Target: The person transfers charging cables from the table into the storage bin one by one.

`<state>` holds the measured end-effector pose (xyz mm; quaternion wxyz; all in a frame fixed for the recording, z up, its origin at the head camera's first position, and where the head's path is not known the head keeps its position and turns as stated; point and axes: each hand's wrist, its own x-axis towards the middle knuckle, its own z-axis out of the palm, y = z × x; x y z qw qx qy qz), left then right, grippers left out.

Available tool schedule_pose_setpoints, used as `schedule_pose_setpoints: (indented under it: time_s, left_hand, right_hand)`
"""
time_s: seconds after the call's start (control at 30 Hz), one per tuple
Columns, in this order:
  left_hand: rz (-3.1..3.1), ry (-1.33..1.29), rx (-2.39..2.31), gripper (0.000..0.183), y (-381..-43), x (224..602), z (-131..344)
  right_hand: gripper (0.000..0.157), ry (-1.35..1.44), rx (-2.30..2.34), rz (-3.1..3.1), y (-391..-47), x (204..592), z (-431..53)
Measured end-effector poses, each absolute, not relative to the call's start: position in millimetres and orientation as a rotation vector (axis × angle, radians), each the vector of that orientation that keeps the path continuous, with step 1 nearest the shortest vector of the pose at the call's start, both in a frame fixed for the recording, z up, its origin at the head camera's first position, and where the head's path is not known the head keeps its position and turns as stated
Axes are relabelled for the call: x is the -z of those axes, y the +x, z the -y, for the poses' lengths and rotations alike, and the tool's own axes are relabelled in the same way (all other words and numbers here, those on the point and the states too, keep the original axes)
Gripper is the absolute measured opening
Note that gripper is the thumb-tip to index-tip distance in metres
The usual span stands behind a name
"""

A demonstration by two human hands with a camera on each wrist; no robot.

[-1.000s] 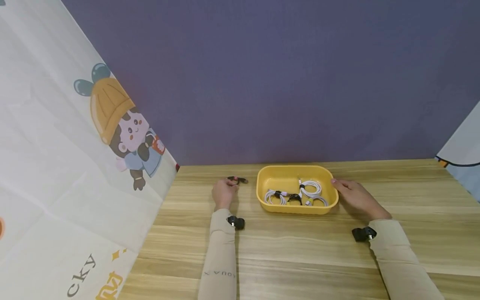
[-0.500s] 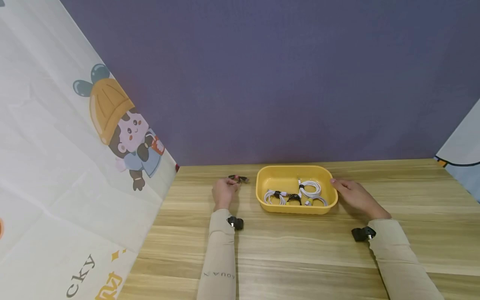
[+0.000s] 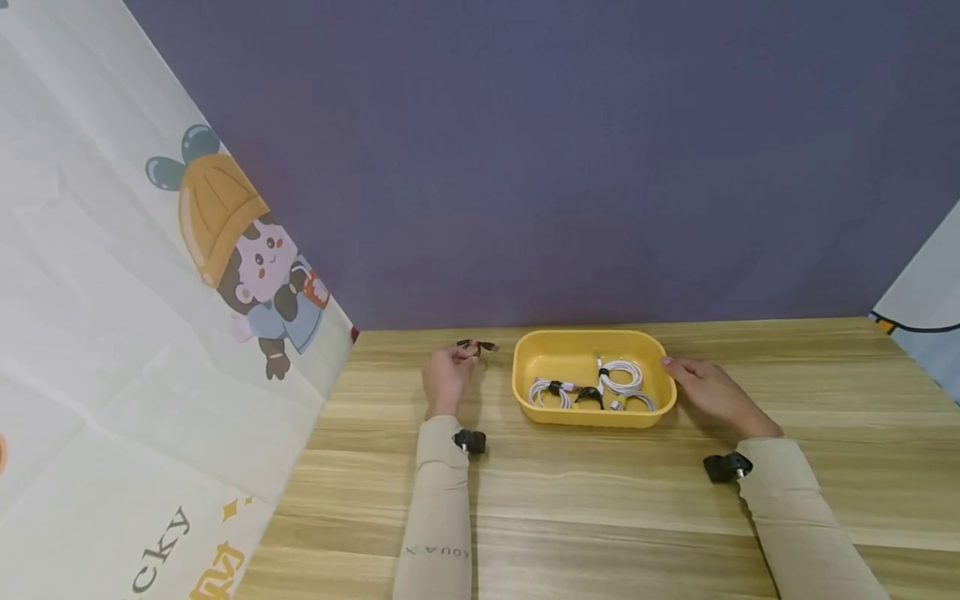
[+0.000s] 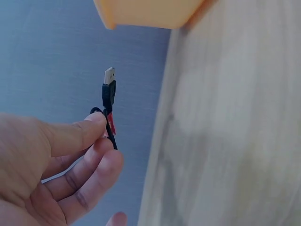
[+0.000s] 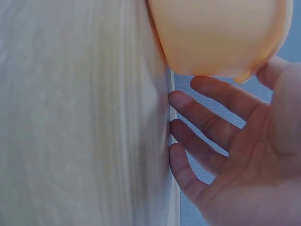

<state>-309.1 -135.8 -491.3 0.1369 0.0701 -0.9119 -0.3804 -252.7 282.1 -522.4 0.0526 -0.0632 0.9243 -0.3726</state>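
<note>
A black USB cable point(image 4: 108, 94) with a bit of red on it is pinched between the thumb and fingers of my left hand point(image 3: 446, 379). Its metal plug points up in the left wrist view, and the held part is partly hidden by the fingertips. To its right stands a yellow plastic box point(image 3: 555, 342) with several coiled cables inside. My right hand point(image 3: 712, 392) holds the box at its right end: the thumb lies over the rim and the forefinger touches the outer wall. The other fingers of that hand spread out, their tips by the wooden tabletop.
Inside the box lie a white coiled cable point(image 3: 622, 379), another pale coil point(image 3: 551, 395), a black coil point(image 3: 590, 395) and a grey coil point(image 3: 640, 402). A dark blue panel point(image 3: 540, 167) rises behind the wooden table point(image 3: 585, 508). A printed white sheet point(image 3: 112, 333) borders the left side.
My left hand has raised the black USB cable slightly, up and away in the head view. The right hand and the yellow box have stayed in place.
</note>
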Motion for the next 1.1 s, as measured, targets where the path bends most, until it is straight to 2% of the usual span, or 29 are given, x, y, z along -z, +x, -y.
schedule_pose_setpoints:
  time_s: [0.73, 1.1]
  left_hand:
    - [2.595, 0.06, 1.073, 0.009, -303.0, 460.4, 117.7]
    - [2.612, 0.005, 1.03, 0.01, -300.6, 459.3, 108.4]
  right_hand:
    - [0.078, -0.194, 1.131, -2.802, -252.3, 518.9, -281.7]
    - [0.078, -0.197, 1.136, -2.802, -252.5, 519.5, -281.6]
